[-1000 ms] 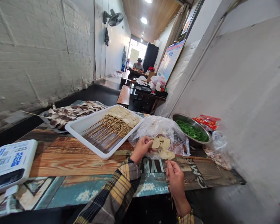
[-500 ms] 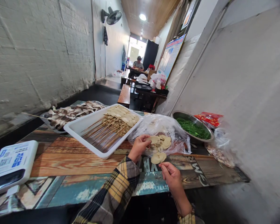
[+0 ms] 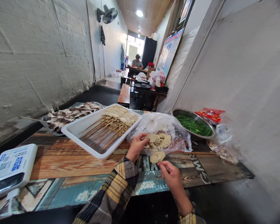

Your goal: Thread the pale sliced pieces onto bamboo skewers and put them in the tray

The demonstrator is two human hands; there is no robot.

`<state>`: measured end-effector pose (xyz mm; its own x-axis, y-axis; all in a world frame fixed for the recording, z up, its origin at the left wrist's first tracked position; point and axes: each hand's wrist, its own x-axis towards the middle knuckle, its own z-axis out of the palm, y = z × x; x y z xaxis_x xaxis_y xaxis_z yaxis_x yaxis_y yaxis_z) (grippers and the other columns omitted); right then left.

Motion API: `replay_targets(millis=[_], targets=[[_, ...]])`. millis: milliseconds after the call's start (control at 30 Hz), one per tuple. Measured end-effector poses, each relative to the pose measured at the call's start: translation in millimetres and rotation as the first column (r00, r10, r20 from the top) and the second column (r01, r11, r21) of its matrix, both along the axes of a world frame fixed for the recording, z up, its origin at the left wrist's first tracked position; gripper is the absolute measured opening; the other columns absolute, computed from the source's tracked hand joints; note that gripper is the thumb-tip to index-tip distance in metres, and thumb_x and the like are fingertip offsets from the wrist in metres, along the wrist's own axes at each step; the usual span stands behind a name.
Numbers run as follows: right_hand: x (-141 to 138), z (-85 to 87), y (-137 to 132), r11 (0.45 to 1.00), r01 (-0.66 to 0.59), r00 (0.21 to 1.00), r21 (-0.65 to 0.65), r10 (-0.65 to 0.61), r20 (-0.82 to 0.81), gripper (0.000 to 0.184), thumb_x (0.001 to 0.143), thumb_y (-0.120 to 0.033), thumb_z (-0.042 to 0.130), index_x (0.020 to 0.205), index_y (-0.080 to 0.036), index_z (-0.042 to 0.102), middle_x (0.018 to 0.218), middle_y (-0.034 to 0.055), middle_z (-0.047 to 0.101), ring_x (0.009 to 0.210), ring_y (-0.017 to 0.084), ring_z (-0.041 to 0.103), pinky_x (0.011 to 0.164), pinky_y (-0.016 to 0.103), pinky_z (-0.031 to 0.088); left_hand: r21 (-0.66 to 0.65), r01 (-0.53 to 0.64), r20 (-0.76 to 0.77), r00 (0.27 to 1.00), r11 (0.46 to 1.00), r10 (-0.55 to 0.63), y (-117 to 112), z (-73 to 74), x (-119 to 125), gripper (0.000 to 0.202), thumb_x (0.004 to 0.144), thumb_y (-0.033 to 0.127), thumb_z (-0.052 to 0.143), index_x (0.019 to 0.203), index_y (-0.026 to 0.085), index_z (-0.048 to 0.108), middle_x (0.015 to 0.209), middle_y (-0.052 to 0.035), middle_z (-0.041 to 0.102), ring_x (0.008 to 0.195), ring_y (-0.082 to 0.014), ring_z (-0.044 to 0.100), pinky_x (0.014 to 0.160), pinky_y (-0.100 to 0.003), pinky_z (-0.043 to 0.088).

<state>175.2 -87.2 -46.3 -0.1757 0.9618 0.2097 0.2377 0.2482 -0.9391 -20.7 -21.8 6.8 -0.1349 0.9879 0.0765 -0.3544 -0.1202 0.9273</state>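
Between thumb and fingers, my left hand (image 3: 138,144) pinches a pale oval slice (image 3: 152,137). My right hand (image 3: 171,175) is closed on the near end of a thin skewer, mostly hidden, that carries pale slices (image 3: 157,157). More loose slices (image 3: 165,141) lie in the opening of a clear plastic bag (image 3: 151,123), just beyond both hands. To the left stands a white tray (image 3: 71,132), with many skewers (image 3: 105,127) in it whose far ends bear the same kind of slices.
Behind the tray, a clear container holds sliced mushrooms (image 3: 72,115) and a stick. A metal bowl (image 3: 208,127) of green vegetables stands right, beside red packets (image 3: 210,114) and another bag (image 3: 222,137). A white device (image 3: 16,161) sits left. A person (image 3: 137,62) sits far back.
The view has shifted slightly. My left hand still pinches a slice and my right hand still holds the skewer; both stay almost in the same place.
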Motion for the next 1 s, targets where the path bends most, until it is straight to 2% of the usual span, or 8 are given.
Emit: replay_targets(millis=[600,800,1000], targets=[[-1.8,1.7,-1.4,1.000,0.025,0.999,0.001,-0.025,0.024,0.036,0.086,-0.045,0.057,0.087,-0.013,0.073,0.054,-0.0019,0.056,0.043,0.010,0.045,0.044,0.021,0.036,-0.018,0.010,0.018,1.000,1.000,-0.010,-2.4,2.7,1.9,0.023,0.063,0.024,0.074,0.080,0.013,0.065,0.067,0.0000,0.065,0.052,-0.0079,0.055,0.051,-0.019,0.042],[-1.9,-1.2,-0.6,0.999,0.032,0.999,0.000,-0.032,0.012,0.036,0.086,-0.046,0.059,0.088,-0.013,0.073,0.048,-0.0035,0.051,0.041,0.010,0.045,0.043,0.021,0.036,-0.021,0.019,0.038,0.999,1.000,-0.018,-2.5,2.3,2.8,0.025,0.060,0.024,0.076,0.080,0.013,0.064,0.066,0.0002,0.065,0.052,-0.0091,0.056,0.053,-0.020,0.043],[-4.7,0.5,0.2,0.999,0.048,0.998,0.025,-0.049,0.038,0.035,0.084,-0.047,0.060,0.083,-0.015,0.074,0.061,0.0017,0.063,0.045,0.010,0.047,0.043,0.020,0.038,-0.009,0.018,0.037,0.999,1.000,-0.017,-2.9,3.4,2.6,0.023,0.061,0.024,0.075,0.079,0.013,0.065,0.067,-0.0003,0.065,0.053,-0.0090,0.056,0.053,-0.020,0.043]])
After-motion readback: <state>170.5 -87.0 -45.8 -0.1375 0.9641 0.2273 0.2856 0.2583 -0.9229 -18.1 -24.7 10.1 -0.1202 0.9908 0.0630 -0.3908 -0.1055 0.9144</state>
